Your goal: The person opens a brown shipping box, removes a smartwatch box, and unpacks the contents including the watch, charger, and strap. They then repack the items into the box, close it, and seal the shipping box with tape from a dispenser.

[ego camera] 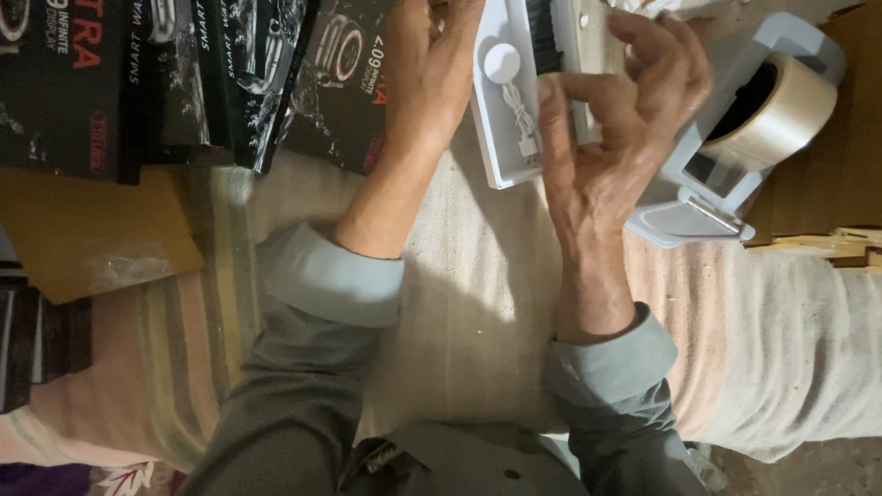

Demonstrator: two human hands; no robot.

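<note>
White tray (507, 110), head view: an open plastic insert with a round white charging puck and coiled cable in its recess, held at the top centre above a striped cloth (478, 276); left hand (427, 64) has its grip closed on the tray's left edge, right hand (625, 119) half-open, fingers curled, thumb touching the tray's right side. Black glossy boxes (184, 73) with red and white print lie fanned at upper left. Tape roll (781, 110), tan, sits on a pale open box (707, 211) at right.
</note>
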